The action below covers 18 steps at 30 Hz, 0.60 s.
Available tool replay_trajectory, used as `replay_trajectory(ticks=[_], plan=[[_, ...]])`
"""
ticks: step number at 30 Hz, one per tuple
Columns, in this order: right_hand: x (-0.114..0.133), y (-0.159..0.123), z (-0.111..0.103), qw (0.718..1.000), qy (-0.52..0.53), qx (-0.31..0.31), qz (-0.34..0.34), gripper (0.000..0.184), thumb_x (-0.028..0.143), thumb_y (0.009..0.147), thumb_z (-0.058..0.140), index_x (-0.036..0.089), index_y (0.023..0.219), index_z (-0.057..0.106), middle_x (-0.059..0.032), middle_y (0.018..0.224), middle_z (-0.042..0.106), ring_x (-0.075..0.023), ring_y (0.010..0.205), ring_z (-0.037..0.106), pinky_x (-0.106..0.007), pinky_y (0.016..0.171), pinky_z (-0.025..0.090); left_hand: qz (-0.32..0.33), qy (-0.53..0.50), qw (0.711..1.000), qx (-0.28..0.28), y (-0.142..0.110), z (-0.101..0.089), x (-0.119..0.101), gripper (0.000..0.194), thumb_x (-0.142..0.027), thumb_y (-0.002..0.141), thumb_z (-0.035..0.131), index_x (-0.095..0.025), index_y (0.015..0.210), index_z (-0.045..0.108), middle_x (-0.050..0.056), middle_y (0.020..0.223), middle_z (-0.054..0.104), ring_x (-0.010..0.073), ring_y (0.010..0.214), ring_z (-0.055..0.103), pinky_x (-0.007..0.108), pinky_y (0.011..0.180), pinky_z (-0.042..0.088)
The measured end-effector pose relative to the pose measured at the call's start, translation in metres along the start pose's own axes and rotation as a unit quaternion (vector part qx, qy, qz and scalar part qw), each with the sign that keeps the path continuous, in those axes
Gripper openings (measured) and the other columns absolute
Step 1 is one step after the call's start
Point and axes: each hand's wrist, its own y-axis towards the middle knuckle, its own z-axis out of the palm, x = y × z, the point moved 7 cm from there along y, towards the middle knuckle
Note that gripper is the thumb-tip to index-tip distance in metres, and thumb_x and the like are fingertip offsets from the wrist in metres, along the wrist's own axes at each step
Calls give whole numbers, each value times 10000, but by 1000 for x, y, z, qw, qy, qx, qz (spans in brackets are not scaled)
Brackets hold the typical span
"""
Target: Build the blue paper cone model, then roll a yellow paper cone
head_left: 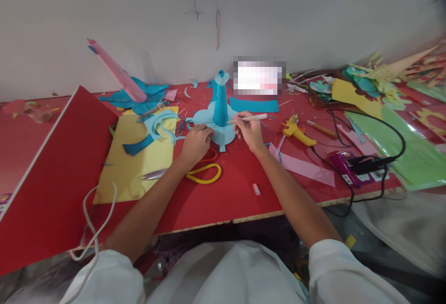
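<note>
A dark blue paper cone [220, 104] stands upright on a light blue scalloped paper base [225, 135], with a light blue collar near its top. My right hand [249, 131] is closed around a slim whitish pen [257, 117], whose tip points left at the foot of the cone. At the left edge of the base, my left hand [198, 142] has its fingers curled and pressed on the paper; the fingertips are partly hidden. Scissors with yellow and red handles [205, 174] lie below my left hand, partly under my forearm.
Yellow paper [139, 160] with blue cut pieces lies left, beside a leaning red board [59, 178]. A pink paper cone [118, 69] stands behind. Rightward are a yellow glue gun [298, 132], pink strip [308, 168], purple power strip [343, 167], black cables and green sheets [397, 146].
</note>
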Motion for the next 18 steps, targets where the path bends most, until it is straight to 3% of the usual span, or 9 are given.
replay_trajectory(ticks=[3, 6, 12, 18], plan=[[6, -1, 3, 999, 9, 33, -11, 397, 624, 853, 741, 253, 979, 674, 2, 779, 662, -125, 587, 557, -265, 490, 462, 11, -33, 999, 6, 0, 1, -1, 391, -63, 927, 442, -176, 1079, 784, 107, 1129, 743, 267, 1100, 661, 395, 999, 533], [13, -3, 6, 995, -57, 59, -52, 350, 578, 869, 731, 240, 957, 702, -28, 883, 688, -131, 656, 564, -272, 537, 450, 28, -63, 998, 7, 0, 2, -2, 403, -79, 927, 452, -209, 1094, 794, 88, 1138, 744, 256, 1111, 659, 390, 1010, 533], [9, -4, 10, 987, -140, 53, -60, 322, 538, 879, 696, 232, 856, 598, -21, 799, 643, -172, 730, 572, -298, 622, 447, 51, -85, 995, 18, 0, 6, -1, 414, -85, 918, 461, -223, 1103, 804, 73, 1135, 761, 253, 1078, 672, 398, 1003, 533], [-2, -5, 19, 974, -192, 112, -33, 325, 539, 891, 655, 231, 815, 582, -15, 711, 642, -184, 679, 583, -317, 634, 447, 29, -103, 994, 4, 3, 4, 4, 442, -82, 902, 474, -233, 1164, 797, 81, 1069, 757, 250, 1033, 667, 399, 991, 528]])
